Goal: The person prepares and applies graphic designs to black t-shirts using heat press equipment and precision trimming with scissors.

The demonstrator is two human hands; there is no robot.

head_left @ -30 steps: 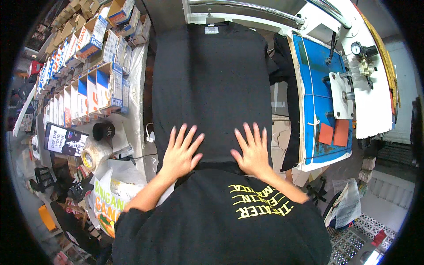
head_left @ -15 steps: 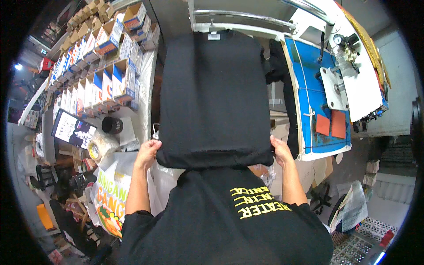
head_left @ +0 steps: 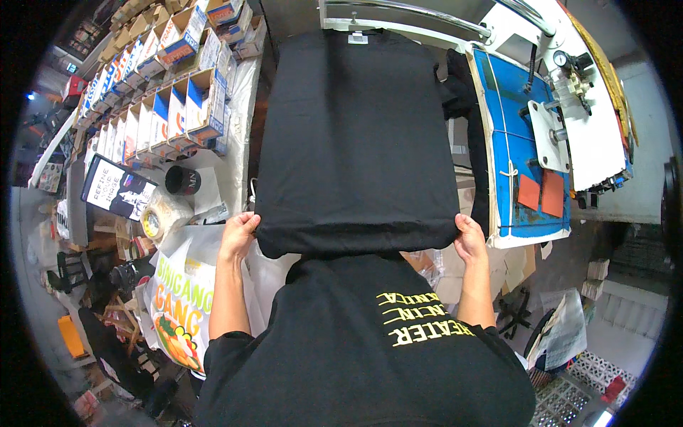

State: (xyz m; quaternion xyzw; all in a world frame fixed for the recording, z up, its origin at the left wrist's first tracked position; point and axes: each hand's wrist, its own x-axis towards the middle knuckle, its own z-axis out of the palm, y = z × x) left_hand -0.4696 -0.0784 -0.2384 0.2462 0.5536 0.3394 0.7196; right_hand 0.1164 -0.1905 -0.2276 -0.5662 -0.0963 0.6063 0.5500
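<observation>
A black T-shirt [head_left: 359,142] lies stretched flat and smooth in front of me, over a board that it hides. Its collar, with a small white label, is at the far end. My left hand [head_left: 240,233] pinches the near left corner of the shirt between thumb and fingers. Opposite it, my right hand [head_left: 469,236] grips the near right edge in the same way. The near hem hangs in a slightly creased fold between both hands, close to my body.
Rows of cardboard boxes [head_left: 167,117] fill the table at left, with a black cup [head_left: 182,180], a tape roll [head_left: 162,215] and a printed plastic bag [head_left: 183,299] nearer me. At right stands a machine with a blue bed [head_left: 509,142] and a pressure gauge [head_left: 561,59]. Metal rails [head_left: 413,18] cross behind.
Both hands have moved a little farther apart and slightly away from me, drawing the near end of the shirt wider. The whole view has shifted slightly.
</observation>
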